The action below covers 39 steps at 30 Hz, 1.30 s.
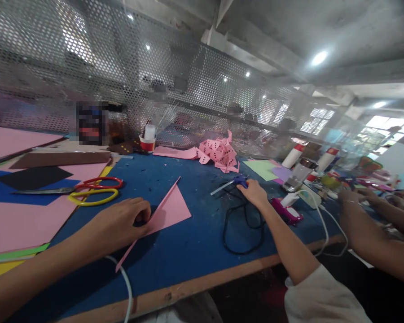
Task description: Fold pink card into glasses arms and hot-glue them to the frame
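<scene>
My left hand (pixel 124 220) is closed on a folded piece of pink paper (pixel 171 208), pinching it along its left fold above the blue tabletop. The paper's pointed end stands up toward the far side. On the right, my right hand (pixel 254 193) has its fingers around a small blue glue gun (pixel 241 181), which lies low over the table. A pale glue stick (pixel 222 187) sticks out of it to the left. The gun's black cord (pixel 226 229) loops on the table beneath my right wrist.
Scissors (pixel 97 190) with red and yellow handles lie on stacked coloured paper (pixel 16 224) at left. A pile of dotted pink paper pieces (pixel 218 152) sits at the back. A magenta tool (pixel 287 211), bottles and a co-worker's hands (pixel 352 202) are at right.
</scene>
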### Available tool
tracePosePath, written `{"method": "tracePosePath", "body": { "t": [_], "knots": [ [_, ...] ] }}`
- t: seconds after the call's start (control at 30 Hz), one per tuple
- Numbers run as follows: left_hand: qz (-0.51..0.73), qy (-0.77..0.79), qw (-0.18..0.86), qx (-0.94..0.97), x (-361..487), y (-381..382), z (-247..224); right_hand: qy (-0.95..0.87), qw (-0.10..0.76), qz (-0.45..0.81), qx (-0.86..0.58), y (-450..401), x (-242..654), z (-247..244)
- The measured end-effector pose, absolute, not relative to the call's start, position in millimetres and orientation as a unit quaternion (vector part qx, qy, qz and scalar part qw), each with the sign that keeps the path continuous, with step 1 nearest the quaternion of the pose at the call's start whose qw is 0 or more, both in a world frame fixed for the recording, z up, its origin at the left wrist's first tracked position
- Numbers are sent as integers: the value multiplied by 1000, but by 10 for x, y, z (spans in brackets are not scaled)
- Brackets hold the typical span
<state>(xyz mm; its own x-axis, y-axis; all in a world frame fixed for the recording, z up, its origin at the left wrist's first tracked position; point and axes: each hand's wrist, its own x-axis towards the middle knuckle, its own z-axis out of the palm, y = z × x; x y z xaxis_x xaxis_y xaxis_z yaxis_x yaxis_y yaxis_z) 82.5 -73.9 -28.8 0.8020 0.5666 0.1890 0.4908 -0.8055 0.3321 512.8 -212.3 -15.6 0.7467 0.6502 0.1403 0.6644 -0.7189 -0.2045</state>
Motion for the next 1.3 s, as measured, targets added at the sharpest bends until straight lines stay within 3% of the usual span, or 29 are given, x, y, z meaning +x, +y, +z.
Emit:
{"method": "tracePosePath", "body": {
  "t": [0.67,0.8,1.07,1.3],
  "knots": [
    [125,288,130,940,853,-818,-200,-324,147,-119,-927,-1936,4980,-153],
    [123,296,154,934,865,-854,-157,-446,187,-147,-863,-1913,4753,0],
    [127,289,174,933,880,-870,-130,-773,209,-53,-597,-1454,3727,47],
    [137,291,187,928,887,-880,-147,-845,189,-35,-498,-1210,3517,-156]
  ]
}}
